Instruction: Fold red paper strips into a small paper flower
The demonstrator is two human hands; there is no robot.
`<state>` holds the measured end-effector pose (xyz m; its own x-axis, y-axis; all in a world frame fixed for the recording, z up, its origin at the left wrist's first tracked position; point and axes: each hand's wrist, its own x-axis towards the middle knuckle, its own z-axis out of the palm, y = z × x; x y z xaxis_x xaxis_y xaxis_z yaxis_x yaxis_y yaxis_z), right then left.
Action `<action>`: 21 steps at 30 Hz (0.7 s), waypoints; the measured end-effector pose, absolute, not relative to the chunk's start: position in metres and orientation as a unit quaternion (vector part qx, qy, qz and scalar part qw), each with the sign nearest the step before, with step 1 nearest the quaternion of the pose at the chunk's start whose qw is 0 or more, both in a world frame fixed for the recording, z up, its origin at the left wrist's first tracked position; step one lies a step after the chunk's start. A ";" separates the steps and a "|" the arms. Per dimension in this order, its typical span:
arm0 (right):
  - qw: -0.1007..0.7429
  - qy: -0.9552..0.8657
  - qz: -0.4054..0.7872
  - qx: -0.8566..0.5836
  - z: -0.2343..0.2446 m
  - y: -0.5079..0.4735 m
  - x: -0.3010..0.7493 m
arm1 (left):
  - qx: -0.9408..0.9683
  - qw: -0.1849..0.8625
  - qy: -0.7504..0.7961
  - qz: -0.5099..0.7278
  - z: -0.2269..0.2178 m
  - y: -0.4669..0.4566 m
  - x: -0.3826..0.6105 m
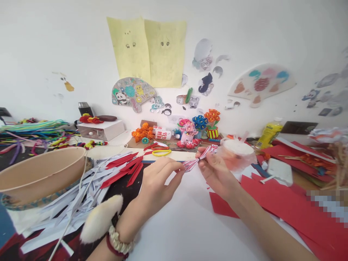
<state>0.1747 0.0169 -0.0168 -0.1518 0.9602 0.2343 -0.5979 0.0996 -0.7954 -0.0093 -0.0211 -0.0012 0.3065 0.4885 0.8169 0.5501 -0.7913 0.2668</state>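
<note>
My left hand (157, 183) pinches the lower left end of a small bundle of folded red and white paper strips (198, 159). My right hand (214, 170) pinches the same bundle near its middle, fingers closed on it. The bundle is held in the air above a white sheet (187, 221) on the table. Its upper end fans out toward a roll of clear tape (236, 152). A fluffy cream pompom (99, 219) hangs from the bracelet on my left wrist.
Loose red and white paper strips (108, 174) lie at left beside a tan bowl (40, 174). Red paper sheets (285, 203) cover the right side. Paper flowers (199, 125), a glue tube (163, 134), a yellow bottle (269, 134) and pipe cleaners (32, 132) line the back.
</note>
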 end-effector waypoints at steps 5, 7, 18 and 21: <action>0.604 -0.439 0.633 -0.206 -0.017 0.016 0.175 | -0.786 0.009 -0.362 -0.500 -0.001 -0.019 -0.009; 0.602 -0.452 0.626 -0.204 -0.018 0.016 0.175 | -0.776 -0.015 -0.384 -0.500 -0.001 -0.018 -0.009; 0.540 -0.562 0.591 -0.209 -0.024 0.016 0.178 | -0.703 -0.344 -0.418 -0.460 0.002 -0.013 -0.004; 0.534 -0.567 0.582 -0.233 -0.025 0.020 0.179 | -0.632 -0.434 -0.426 -0.480 0.003 -0.011 -0.004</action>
